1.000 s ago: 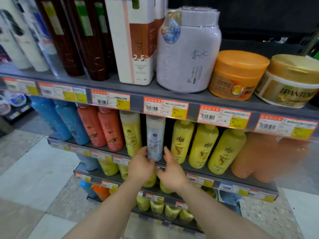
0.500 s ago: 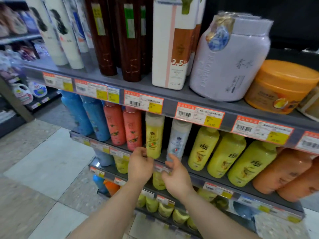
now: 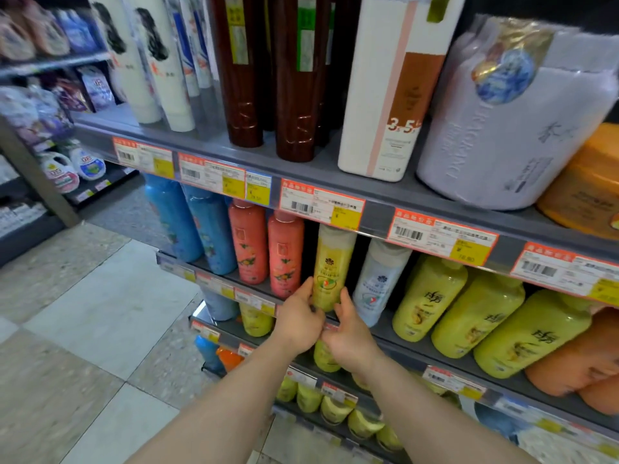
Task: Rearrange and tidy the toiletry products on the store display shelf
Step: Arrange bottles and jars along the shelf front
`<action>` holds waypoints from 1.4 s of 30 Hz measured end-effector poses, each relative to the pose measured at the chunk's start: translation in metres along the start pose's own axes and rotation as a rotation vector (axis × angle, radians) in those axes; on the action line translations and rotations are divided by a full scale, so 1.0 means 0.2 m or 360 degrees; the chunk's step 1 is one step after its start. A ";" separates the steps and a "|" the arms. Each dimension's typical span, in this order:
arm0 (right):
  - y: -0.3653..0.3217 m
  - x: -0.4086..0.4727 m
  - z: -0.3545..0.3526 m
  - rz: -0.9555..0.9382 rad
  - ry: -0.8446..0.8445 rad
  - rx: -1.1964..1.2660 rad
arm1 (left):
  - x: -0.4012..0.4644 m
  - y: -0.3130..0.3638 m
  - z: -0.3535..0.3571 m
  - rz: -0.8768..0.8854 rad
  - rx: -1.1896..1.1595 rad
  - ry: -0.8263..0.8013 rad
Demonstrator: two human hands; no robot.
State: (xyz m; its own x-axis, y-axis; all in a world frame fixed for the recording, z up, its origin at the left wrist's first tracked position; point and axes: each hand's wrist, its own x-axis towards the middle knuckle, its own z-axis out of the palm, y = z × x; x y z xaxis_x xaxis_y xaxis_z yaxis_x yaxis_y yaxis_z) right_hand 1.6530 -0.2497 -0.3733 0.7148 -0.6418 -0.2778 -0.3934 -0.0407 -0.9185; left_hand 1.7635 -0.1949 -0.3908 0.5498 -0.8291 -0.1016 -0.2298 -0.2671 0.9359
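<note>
1. A person's left hand point(image 3: 298, 321) and right hand point(image 3: 350, 333) cupped the base of a yellow bottle point(image 3: 331, 267) on the middle shelf point(image 3: 388, 333), fingers curled round either side.
2. The bottle stood just above both hands, tilted slightly, with a red bottle point(image 3: 284, 254) beside the left hand and a white bottle point(image 3: 380, 283) beside the right.
3. Straightening it likely called for even pressure, label outward, without knocking its neighbours.

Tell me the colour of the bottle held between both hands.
Yellow with a pale cap, the bottle; head view.
</note>
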 end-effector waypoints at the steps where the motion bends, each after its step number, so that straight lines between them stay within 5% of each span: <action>1: 0.00 0.00 0.00 -0.0010 0.0015 0.0003 | 0.01 -0.01 0.00 -0.0033 -0.0007 -0.0036; 7: -0.06 -0.06 0.07 0.0011 0.0128 -0.0016 | -0.05 0.02 -0.07 -0.0263 -0.0006 0.0012; 17: -0.27 -0.03 0.33 -0.0011 -0.0139 -0.0199 | -0.20 0.03 -0.47 -0.0339 0.0010 0.0350; 24: -0.46 0.21 0.73 -0.0030 -0.0143 -0.0125 | -0.10 -0.12 -0.98 -0.0356 0.0072 0.0354; 28: -0.57 0.34 1.02 0.0070 0.0027 -0.0050 | 0.02 -0.21 -1.36 -0.0283 0.0219 0.0270; 33: -0.62 0.43 1.14 0.0291 0.0608 0.0269 | 0.19 -0.30 -1.60 -0.0298 0.0358 0.0118; 42: -0.57 0.52 1.18 0.0316 0.0653 0.0060 | 0.38 -0.38 -1.59 -0.0189 0.0179 -0.0029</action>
State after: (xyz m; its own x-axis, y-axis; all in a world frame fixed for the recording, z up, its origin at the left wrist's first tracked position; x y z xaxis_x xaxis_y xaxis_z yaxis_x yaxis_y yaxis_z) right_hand 1.9082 -0.1316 -0.3630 0.3366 -0.8850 -0.3217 -0.4727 0.1366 -0.8705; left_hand 2.0784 -0.0824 -0.3625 0.5640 -0.7969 -0.2164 -0.2530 -0.4162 0.8734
